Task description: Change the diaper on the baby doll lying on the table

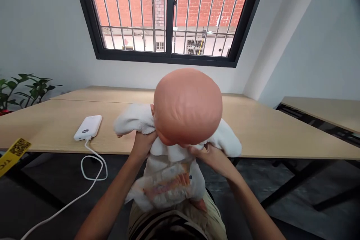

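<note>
A baby doll point(188, 107) with a bald head is held upright above my lap, at the table's front edge. It wears a white fleecy top point(137, 118) with both sleeves spread out, and a printed diaper point(168, 187) around its lower body. My left hand point(145, 143) grips the doll under its arm on the left; the fingertips are hidden behind the doll. On the other side my right hand point(209, 155) holds the doll under its arm, with the thumb on the front of the top. The doll's head covers part of its chest.
On the wooden table point(281, 131) a white power bank point(88, 127) lies at the left, its white cable point(84, 191) looping down over the front edge. A yellow tag point(14, 155) shows at the far left, below a potted plant point(25, 90). A barred window point(168, 58) is behind.
</note>
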`<state>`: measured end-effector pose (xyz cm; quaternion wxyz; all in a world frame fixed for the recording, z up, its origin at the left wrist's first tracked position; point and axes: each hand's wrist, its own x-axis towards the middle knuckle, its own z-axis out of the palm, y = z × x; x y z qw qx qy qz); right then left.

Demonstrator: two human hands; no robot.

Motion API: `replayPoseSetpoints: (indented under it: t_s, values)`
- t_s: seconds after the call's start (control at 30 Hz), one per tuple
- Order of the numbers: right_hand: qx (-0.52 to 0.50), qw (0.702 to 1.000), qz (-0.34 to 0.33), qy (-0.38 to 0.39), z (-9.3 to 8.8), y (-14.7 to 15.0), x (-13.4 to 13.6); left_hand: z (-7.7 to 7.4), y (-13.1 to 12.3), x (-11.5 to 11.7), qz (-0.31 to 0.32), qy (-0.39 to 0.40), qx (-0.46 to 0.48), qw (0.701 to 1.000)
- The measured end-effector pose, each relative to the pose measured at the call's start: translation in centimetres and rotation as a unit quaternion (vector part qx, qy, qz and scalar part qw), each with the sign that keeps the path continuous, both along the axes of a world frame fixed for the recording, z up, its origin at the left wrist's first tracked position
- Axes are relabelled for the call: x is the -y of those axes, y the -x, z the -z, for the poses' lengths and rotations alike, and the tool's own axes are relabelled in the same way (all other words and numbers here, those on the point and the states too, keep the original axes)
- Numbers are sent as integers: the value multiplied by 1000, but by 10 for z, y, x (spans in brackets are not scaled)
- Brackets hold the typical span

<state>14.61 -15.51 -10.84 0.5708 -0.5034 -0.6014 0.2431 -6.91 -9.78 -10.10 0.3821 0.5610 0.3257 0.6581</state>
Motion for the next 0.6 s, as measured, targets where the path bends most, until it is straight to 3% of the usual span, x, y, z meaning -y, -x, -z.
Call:
replayPoseSetpoints:
  t_s: [0.07, 0.2, 0.33, 0.5, 0.6]
  values:
    - [63, 996, -65, 18, 10, 4, 11, -5, -3, 3, -9, 7, 34, 999]
    - [104, 993, -48, 15, 37, 9, 26, -12, -7, 8, -18, 30, 90, 995]
    - [99, 988, -114, 24, 51, -3, 26, -11, -8, 8, 0, 35, 158, 987]
    - [110, 990, -82, 39, 61, -26, 22, -9, -9, 5, -8, 44, 168, 985]
    - [38, 993, -86, 73, 73, -33, 17, -9, -11, 4, -10, 44, 183, 982]
